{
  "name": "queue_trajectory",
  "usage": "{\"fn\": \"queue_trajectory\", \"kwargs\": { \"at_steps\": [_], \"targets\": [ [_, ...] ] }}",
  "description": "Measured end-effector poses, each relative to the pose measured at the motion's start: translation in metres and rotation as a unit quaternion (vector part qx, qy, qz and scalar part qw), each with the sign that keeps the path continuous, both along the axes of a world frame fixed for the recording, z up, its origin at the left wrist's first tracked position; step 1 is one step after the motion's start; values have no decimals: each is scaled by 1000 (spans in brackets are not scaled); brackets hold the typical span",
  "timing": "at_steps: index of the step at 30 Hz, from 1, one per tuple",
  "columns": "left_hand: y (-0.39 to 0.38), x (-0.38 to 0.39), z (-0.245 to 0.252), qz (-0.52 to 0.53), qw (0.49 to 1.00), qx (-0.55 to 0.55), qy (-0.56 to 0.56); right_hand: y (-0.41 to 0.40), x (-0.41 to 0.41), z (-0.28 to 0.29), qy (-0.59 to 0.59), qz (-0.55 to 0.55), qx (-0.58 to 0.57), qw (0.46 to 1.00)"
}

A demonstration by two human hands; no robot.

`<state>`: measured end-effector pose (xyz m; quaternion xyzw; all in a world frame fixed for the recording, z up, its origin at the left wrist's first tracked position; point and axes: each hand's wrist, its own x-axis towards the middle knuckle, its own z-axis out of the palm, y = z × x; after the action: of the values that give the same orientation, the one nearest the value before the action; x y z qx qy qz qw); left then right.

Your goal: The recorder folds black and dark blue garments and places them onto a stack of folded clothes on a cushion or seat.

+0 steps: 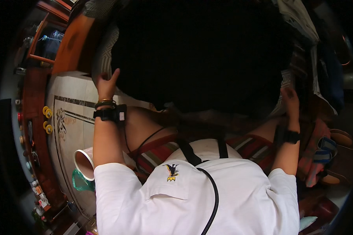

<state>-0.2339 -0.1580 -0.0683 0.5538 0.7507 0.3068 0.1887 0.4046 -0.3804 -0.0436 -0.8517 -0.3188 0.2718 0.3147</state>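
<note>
A large black cloth (200,58) spreads between my two hands and fills the upper middle of the view. Grey-and-white patterned fabric (108,50) shows along its left side and again beside my right hand. My left hand (106,85) grips the left edge, thumb on the near face and fingers curled behind. At the opposite edge my right hand (290,101) is closed on the cloth, slightly blurred. Folds and depth within the black area are too dark to make out. Below the cloth are my bare legs and striped shorts (156,157).
On the left, a white bin (83,164) with a green plastic bag stands on the tiled floor (73,88). Beyond it is a wooden cabinet (36,117) with yellow wheel-like objects (48,113) before it. Pale fabric (300,23) hangs at upper right; a checked cloth (311,155) lies right.
</note>
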Motion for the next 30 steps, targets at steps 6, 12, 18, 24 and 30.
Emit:
{"fn": "queue_trajectory", "kwargs": {
  "at_steps": [6,12,18,24,30],
  "targets": [
    [-11,22,1,-13,999,-7,45,-9,-50,-30,-103,-21,10,994],
    [-18,43,9,55,967,103,228,-5,-60,-50,-194,-1,101,976],
    [-21,22,-16,56,993,27,104,-3,-80,-17,-23,-77,37,996],
    [-16,18,-10,47,979,175,-94,-24,-17,-63,-215,-13,22,976],
    [-16,-35,-23,88,992,72,59,-18,-22,-23,-183,-20,99,978]
  ]
}}
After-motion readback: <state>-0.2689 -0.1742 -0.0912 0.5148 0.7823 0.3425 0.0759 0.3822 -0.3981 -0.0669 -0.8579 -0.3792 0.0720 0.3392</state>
